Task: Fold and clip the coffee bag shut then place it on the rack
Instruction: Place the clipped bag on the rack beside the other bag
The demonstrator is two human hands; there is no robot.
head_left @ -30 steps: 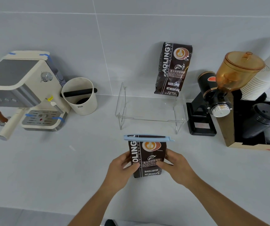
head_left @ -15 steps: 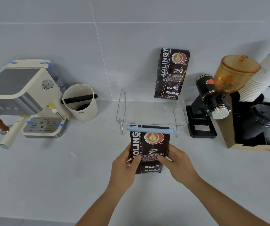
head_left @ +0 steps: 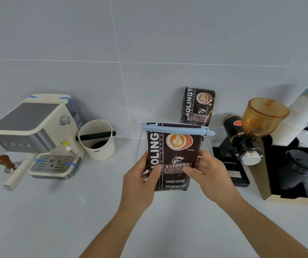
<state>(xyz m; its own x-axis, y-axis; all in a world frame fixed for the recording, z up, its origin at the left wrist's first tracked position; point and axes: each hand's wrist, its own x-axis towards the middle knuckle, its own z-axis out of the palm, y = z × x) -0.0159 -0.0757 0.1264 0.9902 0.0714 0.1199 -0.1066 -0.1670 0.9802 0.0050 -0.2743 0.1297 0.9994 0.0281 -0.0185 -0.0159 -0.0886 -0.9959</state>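
Note:
A dark brown coffee bag (head_left: 175,155) with an orange latte logo is held upright above the counter, its folded top clamped by a long light-blue clip (head_left: 175,129). My left hand (head_left: 140,180) grips the bag's left side. My right hand (head_left: 209,171) grips its right side. The bag hides most of the clear acrylic rack (head_left: 139,146), of which only the left edge shows. A second, matching coffee bag (head_left: 198,107) stands on the rack's far right against the wall.
An espresso machine (head_left: 36,135) with a portafilter (head_left: 19,174) and a wooden tamper (head_left: 5,162) sits at the left, a white knock box (head_left: 98,140) beside it. To the right stand a black grinder (head_left: 246,138), stacked paper cups (head_left: 296,120) and black lids (head_left: 300,164).
Both hands have lifted the clipped bag up and forward, from the counter in front of the rack to a height where it covers the rack.

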